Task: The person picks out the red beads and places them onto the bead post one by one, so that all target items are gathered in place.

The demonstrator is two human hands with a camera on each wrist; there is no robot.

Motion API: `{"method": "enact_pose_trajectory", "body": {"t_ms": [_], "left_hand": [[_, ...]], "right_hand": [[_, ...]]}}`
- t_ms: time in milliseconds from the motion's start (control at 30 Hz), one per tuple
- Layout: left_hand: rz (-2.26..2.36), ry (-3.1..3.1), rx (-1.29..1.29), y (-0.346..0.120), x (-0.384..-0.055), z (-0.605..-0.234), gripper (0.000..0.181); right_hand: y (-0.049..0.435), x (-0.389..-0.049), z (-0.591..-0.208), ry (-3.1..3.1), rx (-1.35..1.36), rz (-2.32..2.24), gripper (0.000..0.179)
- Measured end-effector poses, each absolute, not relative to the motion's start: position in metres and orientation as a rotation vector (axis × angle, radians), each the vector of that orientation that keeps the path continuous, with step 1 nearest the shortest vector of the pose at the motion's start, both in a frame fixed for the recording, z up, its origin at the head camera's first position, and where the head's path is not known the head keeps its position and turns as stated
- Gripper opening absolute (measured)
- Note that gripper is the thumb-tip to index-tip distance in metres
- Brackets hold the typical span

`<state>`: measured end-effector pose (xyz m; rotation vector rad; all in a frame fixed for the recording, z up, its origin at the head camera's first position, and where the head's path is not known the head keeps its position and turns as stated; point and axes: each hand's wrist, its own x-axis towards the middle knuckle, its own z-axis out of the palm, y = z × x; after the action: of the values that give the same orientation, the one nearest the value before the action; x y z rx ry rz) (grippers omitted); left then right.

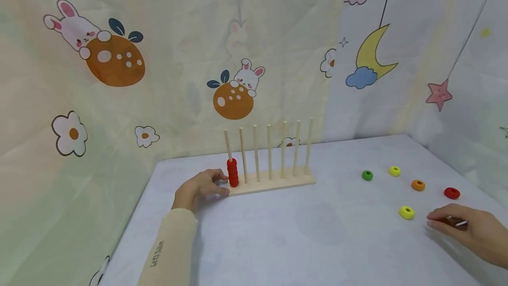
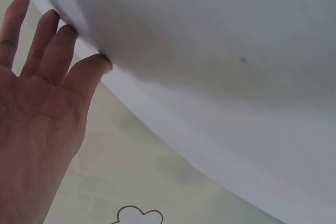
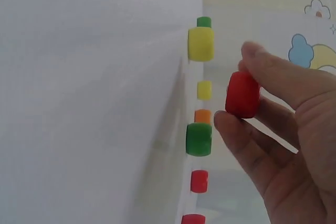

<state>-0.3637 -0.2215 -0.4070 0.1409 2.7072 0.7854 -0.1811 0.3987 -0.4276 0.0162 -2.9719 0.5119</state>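
Observation:
A wooden peg rack (image 1: 278, 183) stands at the back of the table, with upright pegs along its base. Red beads (image 1: 233, 173) are stacked on its leftmost peg. My left hand (image 1: 202, 185) is at the rack's left end, fingers loosely bent and spread, fingertips right at the base. At the right, my right hand (image 1: 472, 231) pinches a red bead (image 3: 243, 95) between thumb and fingers above the table; the hand mostly hides it in the head view. Nearest to this hand lie a yellow bead (image 1: 406, 212) and a green bead (image 3: 199, 140), the latter hidden in the head view.
Farther back on the right lie a green bead (image 1: 367, 175), a yellow bead (image 1: 394, 171), an orange bead (image 1: 418, 185) and a red bead (image 1: 452, 193). Printed cloth (image 1: 178, 56) hangs behind and beside the white table (image 1: 301, 242).

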Motion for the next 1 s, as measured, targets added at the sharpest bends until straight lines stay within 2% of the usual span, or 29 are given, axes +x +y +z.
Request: {"method": "enact_pose_trajectory", "body": {"t_ms": [167, 333, 467, 700, 1000], "left_hand": [[0.764, 2.719, 0.155, -0.220, -0.366, -0.406, 0.035], [0.724, 2.723, 0.146, -0.219, -0.367, -0.407, 0.029], [0.710, 2.734, 0.133, -0.219, -0.367, -0.409, 0.034], [0.757, 2.725, 0.115, -0.218, -0.365, -0.409, 0.060], [0.775, 2.713, 0.146, -0.218, -0.361, -0.407, 0.052]], "right_hand": [[0.395, -0.181, -0.425, -2.919, 0.079, 0.535, 0.046], [0.387, -0.184, -0.420, -2.801, 0.209, 0.551, 0.051], [0.379, -0.191, -0.413, -2.704, 0.321, 0.571, 0.051], [0.361, -0.201, -0.404, -2.672, 0.435, 0.665, 0.040], [0.337, -0.207, -0.393, -2.674, 0.413, 0.676, 0.045]]}}
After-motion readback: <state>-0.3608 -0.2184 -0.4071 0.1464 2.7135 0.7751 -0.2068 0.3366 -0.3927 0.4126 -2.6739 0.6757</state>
